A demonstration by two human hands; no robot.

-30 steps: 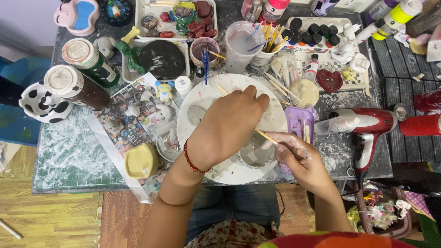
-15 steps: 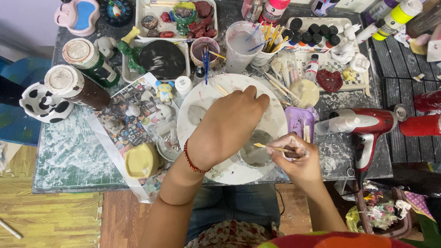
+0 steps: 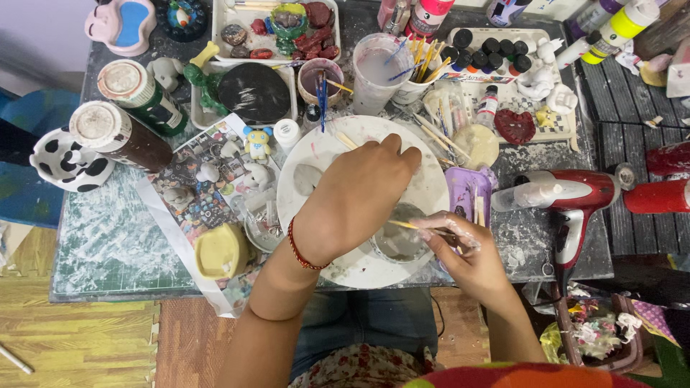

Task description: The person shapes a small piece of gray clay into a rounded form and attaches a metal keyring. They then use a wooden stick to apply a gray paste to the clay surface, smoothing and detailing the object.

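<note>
Two hands work over one white plate at the table's near edge. Right hand, fingers smeared with pale paint, pinches a thin brush whose tip points left into a small grey-coated piece on the plate's lower right. Left hand, red bracelet at the wrist, lies palm-down over the plate with fingers curled; it seems to steady the piece, but whether it grips anything underneath is hidden. Judgement on progress: the piece already looks covered in wet grey where it shows, so the coat seems well under way; how much bare surface remains cannot be told, since the left hand covers part of it. Grey smears on the plate suggest paint has been mixed there. Outward: a purple tray touches the plate's right rim, a red hair dryer lies beyond it. Left of the plate, small unpainted white figures rest on printed paper, beside a yellow piece. Behind, a cup of brushes and a rinse cup stand near.
</note>
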